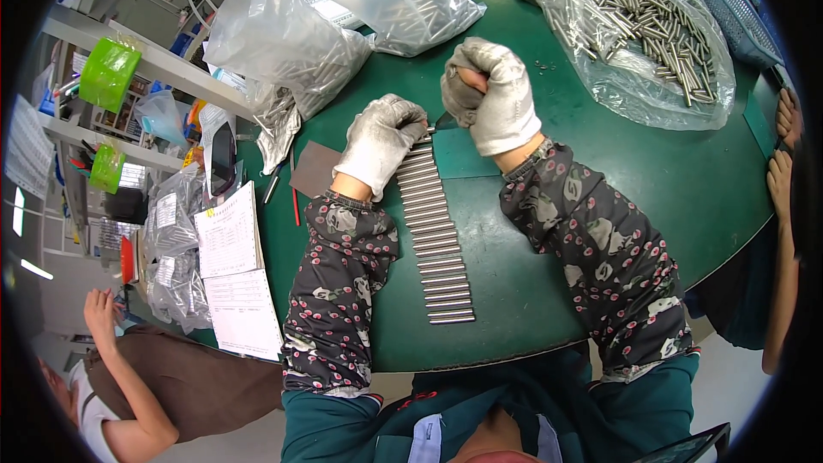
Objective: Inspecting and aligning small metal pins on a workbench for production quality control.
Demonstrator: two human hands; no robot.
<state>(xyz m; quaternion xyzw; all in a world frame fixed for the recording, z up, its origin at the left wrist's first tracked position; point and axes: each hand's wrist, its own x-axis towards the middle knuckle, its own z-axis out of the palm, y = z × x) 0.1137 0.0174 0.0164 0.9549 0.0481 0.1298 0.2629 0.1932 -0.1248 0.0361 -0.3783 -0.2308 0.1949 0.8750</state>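
Leftmost, papers (230, 270) lie at the edge of the green counter (686, 180), with a bag (287, 47) of metal pins beyond them. Left hand (380, 141), gloved, rests knuckles-up on the top end of a pin row (435, 236); fingers curled down onto the uppermost pins, grip itself hidden. Row runs toward the person, pins side by side, touching. Right hand (493, 94), gloved, just beyond the row's top, fingers clenched in a fist; cannot tell what it holds. Far right, an open bag holds a pin heap (639, 21)
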